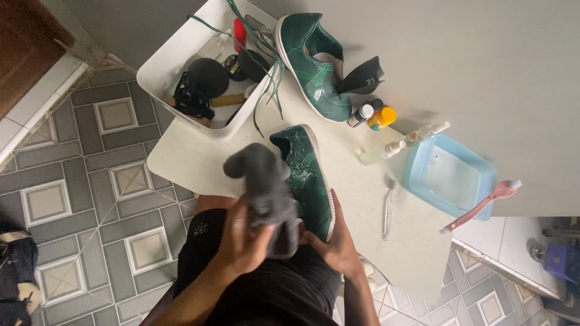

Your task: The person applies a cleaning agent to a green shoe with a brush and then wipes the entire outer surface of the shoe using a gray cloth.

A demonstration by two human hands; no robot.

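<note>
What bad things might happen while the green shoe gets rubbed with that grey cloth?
The pink-handled brush lies across the rim of the light blue plastic basin and sticks out past the table edge, so a bump might knock it to the floor. The green laces dangle from the white plastic bin close to the green patterned shoe and might snag as the left hand moves the grey cloth.

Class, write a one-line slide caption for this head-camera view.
Left hand presses a grey cloth on a green sneaker held by the right hand at a white table.
</note>
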